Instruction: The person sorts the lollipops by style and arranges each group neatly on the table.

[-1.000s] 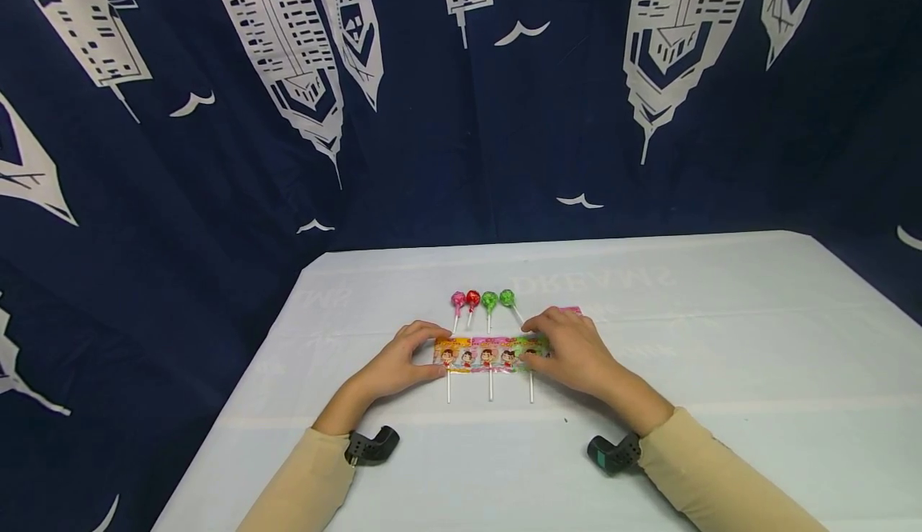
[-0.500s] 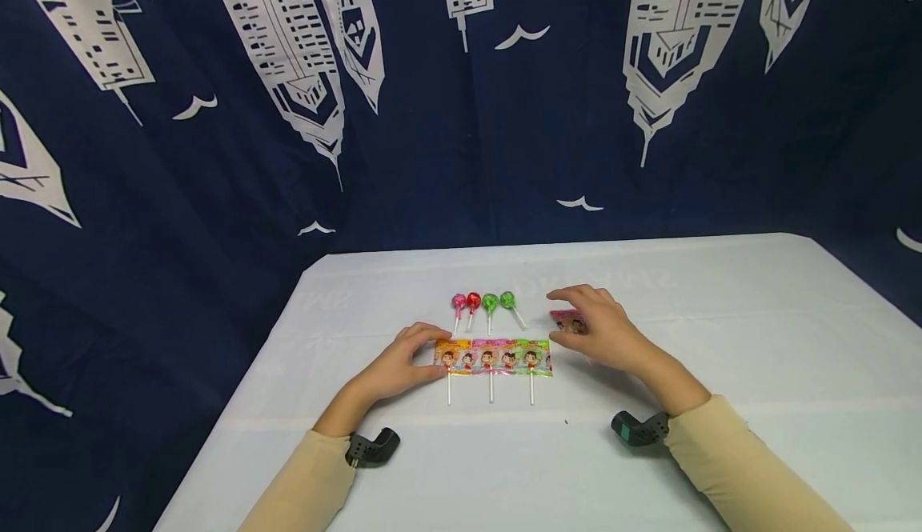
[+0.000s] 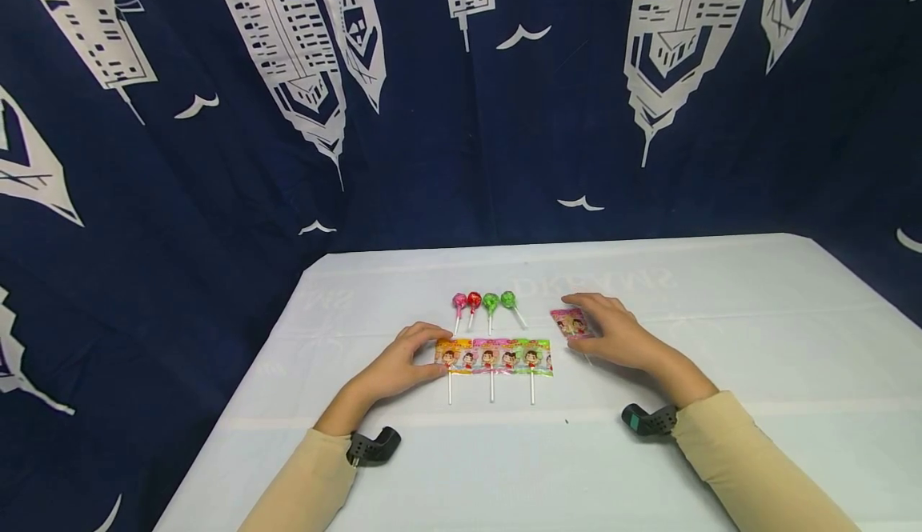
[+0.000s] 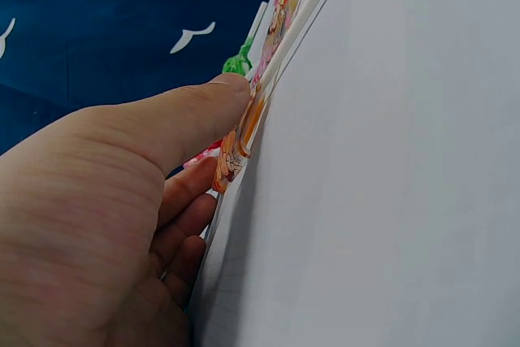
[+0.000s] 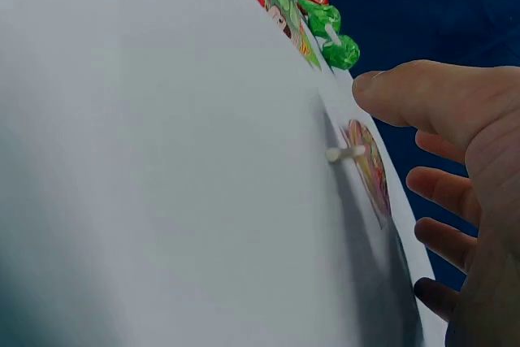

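In the head view, three flat-wrapped lollipops lie side by side with sticks toward the person: orange (image 3: 450,356), pink (image 3: 490,356) and green (image 3: 531,356). My left hand (image 3: 402,362) pinches the orange one's left end, thumb at the near edge and fingers at the far edge. A separate pink-wrapped lollipop (image 3: 571,323) lies to the right on the table. Around it, my right hand (image 3: 614,334) is spread, thumb and fingers apart. The right wrist view shows a gap between thumb (image 5: 410,95) and this lollipop (image 5: 370,164), its stick pointing at the camera.
Behind the flat row lie round lollipops: a pink one (image 3: 459,301), a red one (image 3: 474,300) and two green ones, the left (image 3: 491,302) and the right (image 3: 508,299). A white cloth covers the table (image 3: 504,468); a dark blue patterned curtain (image 3: 461,156) hangs behind.
My right hand has left the green end of the flat row and moved right to the separate pink-wrapped lollipop, its fingers spread. The left hand stays at the orange lollipop.
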`<state>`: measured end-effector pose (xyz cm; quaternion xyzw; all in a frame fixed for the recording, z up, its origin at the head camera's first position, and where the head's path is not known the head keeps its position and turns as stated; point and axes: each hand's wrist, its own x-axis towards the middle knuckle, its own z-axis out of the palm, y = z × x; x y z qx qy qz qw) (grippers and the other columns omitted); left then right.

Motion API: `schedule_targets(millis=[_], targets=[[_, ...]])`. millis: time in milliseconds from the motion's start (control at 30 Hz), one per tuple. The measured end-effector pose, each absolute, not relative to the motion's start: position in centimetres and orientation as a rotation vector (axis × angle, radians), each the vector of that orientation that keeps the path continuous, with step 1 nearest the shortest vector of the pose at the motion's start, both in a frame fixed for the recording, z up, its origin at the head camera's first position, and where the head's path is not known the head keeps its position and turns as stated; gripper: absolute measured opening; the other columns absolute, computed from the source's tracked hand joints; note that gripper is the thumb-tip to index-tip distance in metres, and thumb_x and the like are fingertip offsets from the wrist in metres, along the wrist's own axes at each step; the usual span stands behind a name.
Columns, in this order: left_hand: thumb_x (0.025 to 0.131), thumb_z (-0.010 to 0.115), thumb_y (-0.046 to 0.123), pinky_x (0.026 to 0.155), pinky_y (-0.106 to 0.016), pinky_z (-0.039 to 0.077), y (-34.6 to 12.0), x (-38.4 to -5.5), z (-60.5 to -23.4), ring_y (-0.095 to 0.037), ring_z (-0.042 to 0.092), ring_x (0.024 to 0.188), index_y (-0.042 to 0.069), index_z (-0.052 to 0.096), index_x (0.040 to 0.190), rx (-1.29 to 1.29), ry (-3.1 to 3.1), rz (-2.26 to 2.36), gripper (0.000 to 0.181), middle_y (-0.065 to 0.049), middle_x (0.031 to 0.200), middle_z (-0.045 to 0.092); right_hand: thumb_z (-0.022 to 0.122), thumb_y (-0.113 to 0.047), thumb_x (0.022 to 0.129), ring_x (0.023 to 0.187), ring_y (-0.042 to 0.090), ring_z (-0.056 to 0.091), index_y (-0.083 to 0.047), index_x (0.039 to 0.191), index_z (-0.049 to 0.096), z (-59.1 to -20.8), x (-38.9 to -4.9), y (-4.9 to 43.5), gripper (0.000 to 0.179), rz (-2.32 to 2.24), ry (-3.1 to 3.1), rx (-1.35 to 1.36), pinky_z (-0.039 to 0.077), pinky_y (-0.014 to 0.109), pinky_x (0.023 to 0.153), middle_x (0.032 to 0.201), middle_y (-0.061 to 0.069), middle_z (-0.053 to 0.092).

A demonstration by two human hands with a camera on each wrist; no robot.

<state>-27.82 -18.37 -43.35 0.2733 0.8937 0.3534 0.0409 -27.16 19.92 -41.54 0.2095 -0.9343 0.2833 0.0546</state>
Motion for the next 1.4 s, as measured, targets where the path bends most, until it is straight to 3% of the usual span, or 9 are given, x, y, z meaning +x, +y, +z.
schedule_targets(millis=[467,1400], targets=[[0.09,0.074,0.025,0.117,-0.053,0.032,-18.4,-27.8,-43.5,-0.026,0.041,0.139,0.019,0.06,0.136,0.83,2.734,1.091,0.048,0.0,0.14,0.055,0.072,-0.021,0.088,0.137,0.047,0.036,-0.007,0.147,0.045,-42.6,-27.3,20.4,0.067,0.875,-2.876,0.586,0.025,0.069,0.108,0.149,0.024,0.048],[0.091,0.073,0.025,0.118,-0.055,0.03,-18.3,-27.6,-43.2,-0.027,0.041,0.14,0.016,0.061,0.135,0.826,2.725,1.099,0.047,-0.001,0.14,0.055,0.071,-0.024,0.086,0.131,0.045,0.042,-0.007,0.144,0.05,-43.0,-27.6,20.0,0.064,0.761,-2.828,0.59,0.031,0.066,0.1,0.143,0.02,0.052]])
